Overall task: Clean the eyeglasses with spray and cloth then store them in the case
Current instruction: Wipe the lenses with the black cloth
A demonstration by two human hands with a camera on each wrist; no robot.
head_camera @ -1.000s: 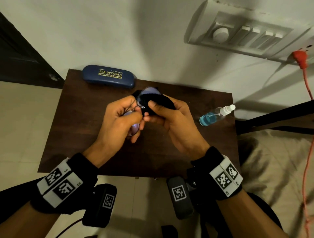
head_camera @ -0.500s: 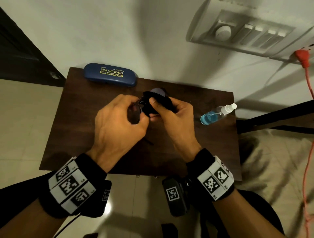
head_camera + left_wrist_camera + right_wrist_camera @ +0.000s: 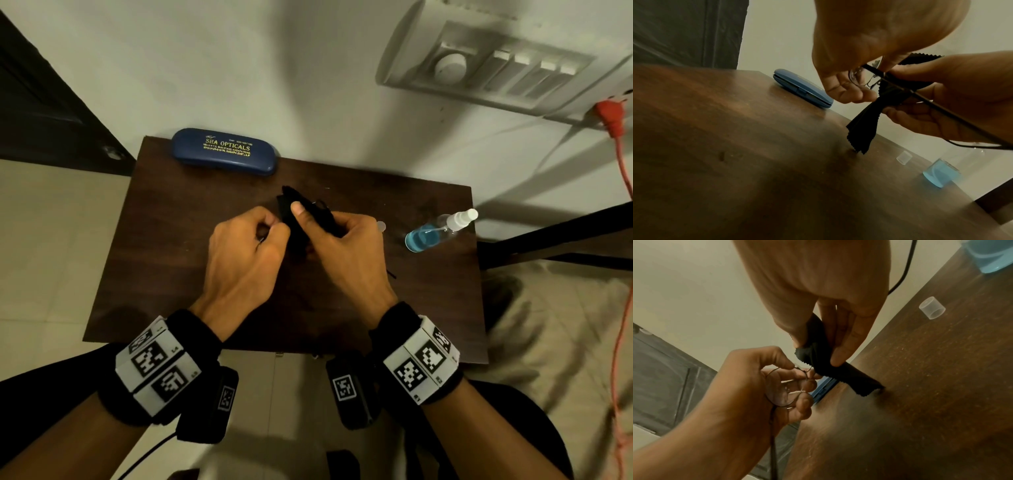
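Eyeglasses (image 3: 784,390): above table (image 3: 178,240) centre, pinched in left hand (image 3: 245,253). Cloth (image 3: 830,369): pinched by right hand (image 3: 346,250), corner touching table. Case (image 3: 223,151): closed, table's far-left edge. Spray bottle (image 3: 436,229): lying near table's right edge.

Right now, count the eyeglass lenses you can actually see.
1: a round lens of the eyeglasses, gripped in the left hand. The second likely sits inside the black cloth pinched by the right hand.
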